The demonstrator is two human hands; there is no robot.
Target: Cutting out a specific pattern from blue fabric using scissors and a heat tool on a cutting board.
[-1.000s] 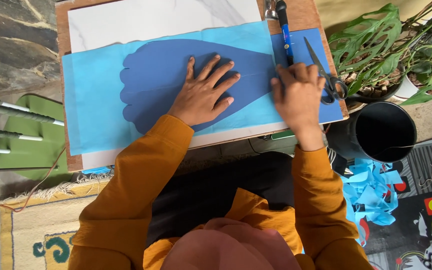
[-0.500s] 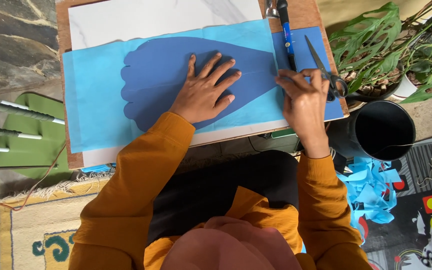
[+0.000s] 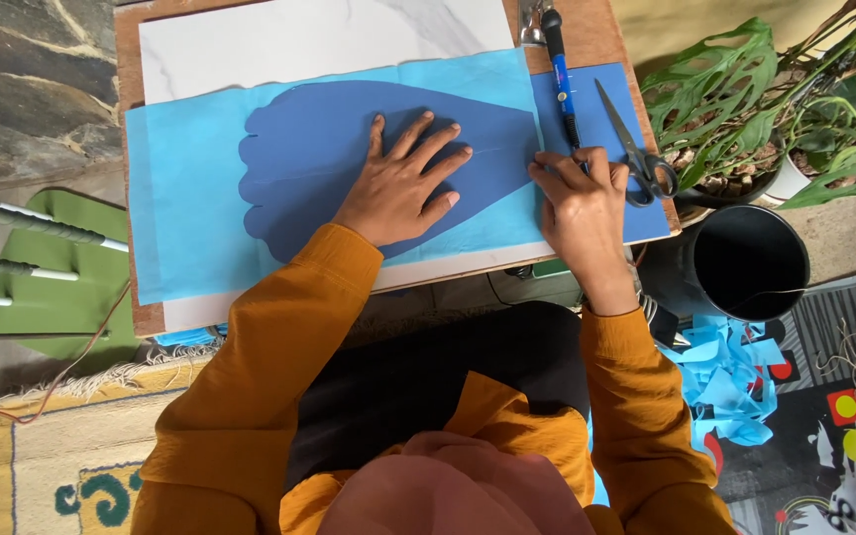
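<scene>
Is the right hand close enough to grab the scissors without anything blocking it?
Probably yes. The right hand rests on the paper right beside the scissors, which lie open on the dark blue sheet. Nothing sits between them; the blue pen lies off to the other side.

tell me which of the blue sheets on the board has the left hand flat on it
The dark blue cut-out shape, with one scalloped end and one tapered end. The left hand lies spread on it. The larger light blue sheet lies underneath, untouched by that hand.

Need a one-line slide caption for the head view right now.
Left hand flat on a dark blue paper cutout over light blue paper; right hand at its tip beside scissors.
</scene>
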